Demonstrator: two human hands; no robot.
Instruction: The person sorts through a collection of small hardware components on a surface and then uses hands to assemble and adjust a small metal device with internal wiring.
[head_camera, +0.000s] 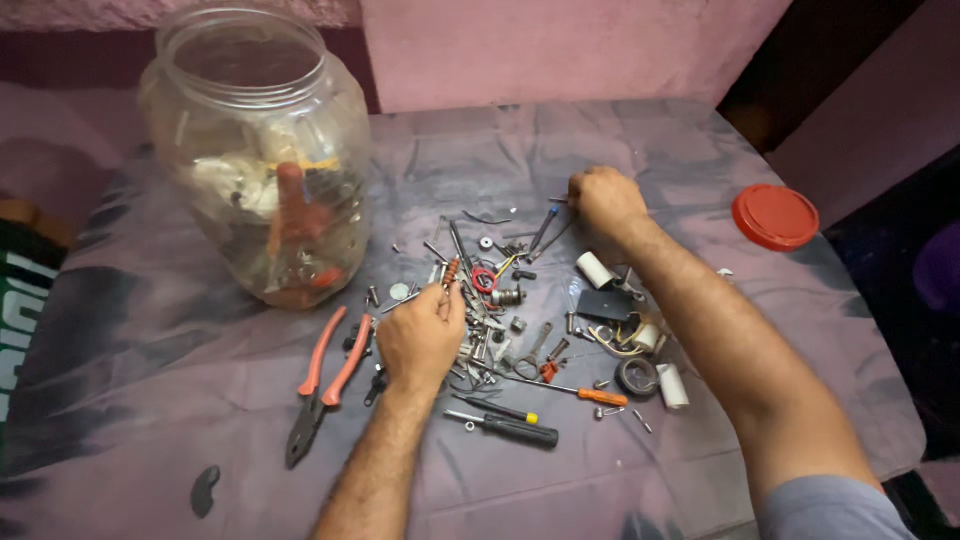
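A heap of small hardware (500, 310) lies on a cloth-covered table (640, 150): screws, nuts, bits, springs and wire. My left hand (422, 335) rests over the heap's left side, fingers pinched on a small ribbed orange-brown piece (451, 270). My right hand (603, 197) reaches to the far side with fingers closed on a thin metal piece (557, 200) at the heap's back edge. A large clear plastic jar (262, 150) with tools inside stands open at the back left.
Orange-handled pliers (322, 385) lie left of my left hand. Screwdrivers, one black (510, 428) and one orange-handled (590, 395), lie near the front. A red jar lid (775, 216) sits at the right edge. White plastic tubes (595, 270) and a black tape roll (637, 377) lie to the right.
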